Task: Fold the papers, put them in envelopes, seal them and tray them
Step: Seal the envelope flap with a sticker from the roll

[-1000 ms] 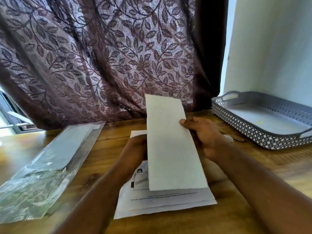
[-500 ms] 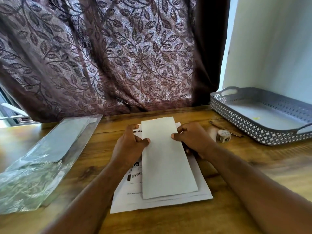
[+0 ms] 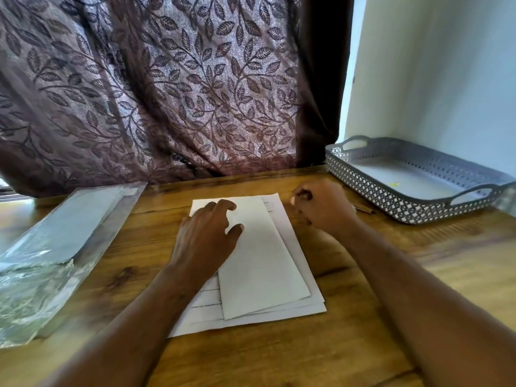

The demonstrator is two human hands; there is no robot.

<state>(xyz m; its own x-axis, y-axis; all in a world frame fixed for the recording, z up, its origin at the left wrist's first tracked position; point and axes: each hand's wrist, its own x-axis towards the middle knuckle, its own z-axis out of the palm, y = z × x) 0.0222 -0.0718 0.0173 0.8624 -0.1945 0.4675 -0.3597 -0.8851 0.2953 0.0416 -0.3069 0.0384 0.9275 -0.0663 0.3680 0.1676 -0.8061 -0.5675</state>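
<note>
A long white envelope lies flat on a small stack of printed papers in the middle of the wooden table. My left hand rests palm down on the envelope's upper left part, fingers spread. My right hand hovers just right of the stack's far corner with its fingers curled. A pale bit shows at its fingertips, and what is under the hand is hidden. A grey perforated tray with handles stands at the right, against the wall.
A clear plastic packet holding pale envelopes lies at the left of the table. A thin pen lies between my right hand and the tray. A leaf-patterned curtain hangs behind the table.
The envelope was held upright in both hands and now lies flat on the papers. My right hand has let go and moved right; my left hand has flattened onto the envelope.
</note>
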